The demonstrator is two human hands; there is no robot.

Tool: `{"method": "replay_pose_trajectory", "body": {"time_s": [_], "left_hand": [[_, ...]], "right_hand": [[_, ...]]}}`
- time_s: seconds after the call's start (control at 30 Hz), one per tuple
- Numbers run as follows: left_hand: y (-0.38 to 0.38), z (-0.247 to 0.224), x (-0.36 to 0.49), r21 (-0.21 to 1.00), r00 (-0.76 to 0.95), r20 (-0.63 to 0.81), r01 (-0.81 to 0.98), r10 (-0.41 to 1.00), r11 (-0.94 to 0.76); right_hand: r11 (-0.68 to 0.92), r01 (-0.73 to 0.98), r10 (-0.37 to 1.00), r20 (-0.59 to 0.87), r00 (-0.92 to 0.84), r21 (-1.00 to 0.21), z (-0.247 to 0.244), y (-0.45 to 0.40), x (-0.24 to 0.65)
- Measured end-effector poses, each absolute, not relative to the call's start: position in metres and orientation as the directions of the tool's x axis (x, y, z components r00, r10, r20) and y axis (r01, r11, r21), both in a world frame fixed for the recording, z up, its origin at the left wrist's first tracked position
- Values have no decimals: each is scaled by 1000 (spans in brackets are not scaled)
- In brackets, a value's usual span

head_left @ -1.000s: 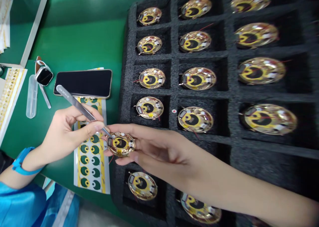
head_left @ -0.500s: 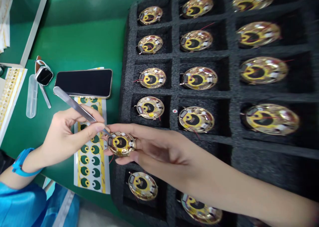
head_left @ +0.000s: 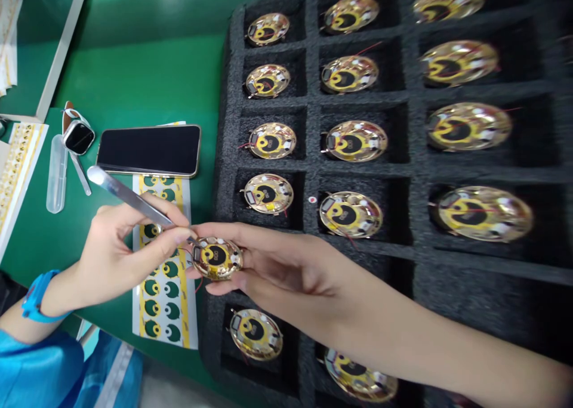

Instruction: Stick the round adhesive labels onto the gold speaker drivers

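My left hand [head_left: 125, 250] pinches a pair of steel tweezers [head_left: 129, 196], whose tips reach the upper left edge of a round gold disc [head_left: 217, 257]. The disc has a yellow and black printed centre, small parts on its face and a thin red wire. My right hand [head_left: 277, 265] holds it by the rim between thumb and fingers, above the near left of a black foam tray [head_left: 221, 145]. Several similar discs [head_left: 350, 215] lie in the tray's square compartments. Part of the disc's edge is hidden by my right fingers.
A sticker sheet [head_left: 181, 312] with yellow and green printed rings lies under my left hand on a green mat [head_left: 134, 80]. Beyond it are a black phone [head_left: 149, 150], a smartwatch [head_left: 78, 136], a clear tube [head_left: 57, 175] and white-and-yellow sheets at the far left.
The tail of the tweezers has swung further left and down, and my left hand has shifted slightly downward. The disc and my right hand stay almost in place.
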State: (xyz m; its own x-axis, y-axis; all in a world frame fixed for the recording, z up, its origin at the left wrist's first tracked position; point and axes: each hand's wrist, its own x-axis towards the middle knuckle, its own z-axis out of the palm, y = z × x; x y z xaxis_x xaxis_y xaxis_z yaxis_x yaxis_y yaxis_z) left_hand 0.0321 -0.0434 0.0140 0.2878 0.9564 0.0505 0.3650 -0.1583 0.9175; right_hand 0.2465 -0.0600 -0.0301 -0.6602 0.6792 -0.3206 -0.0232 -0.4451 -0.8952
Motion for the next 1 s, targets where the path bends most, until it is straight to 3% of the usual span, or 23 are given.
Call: {"method": "replay_pose_trajectory", "body": {"time_s": [0.17, 0.47, 0.57, 0.67, 0.77, 1.0], "left_hand": [[-44, 15, 28, 826, 479, 261, 339, 838, -451], [-39, 25, 31, 629, 645, 368, 357, 669, -691], [-44, 24, 28, 704, 563, 385, 333, 731, -627], [-48, 19, 25, 828, 291, 433, 246, 853, -504], [-49, 13, 25, 909, 82, 385, 136, 919, -393], [-50, 10, 26, 969, 88, 209, 113, 974, -218]], "right_hand": [[-465, -105, 707, -297, -642, -879, -23, -56, 240], [-579, -98, 675, -408, -615, -809, -12, -48, 232], [-586, -101, 677, -417, -607, -804, -14, -50, 231], [-574, -141, 702, -396, -592, -807, -14, -50, 231], [-583, -103, 680, -415, -605, -806, -11, -49, 230], [-563, -106, 657, -366, -659, -820, -12, -44, 234]]}}
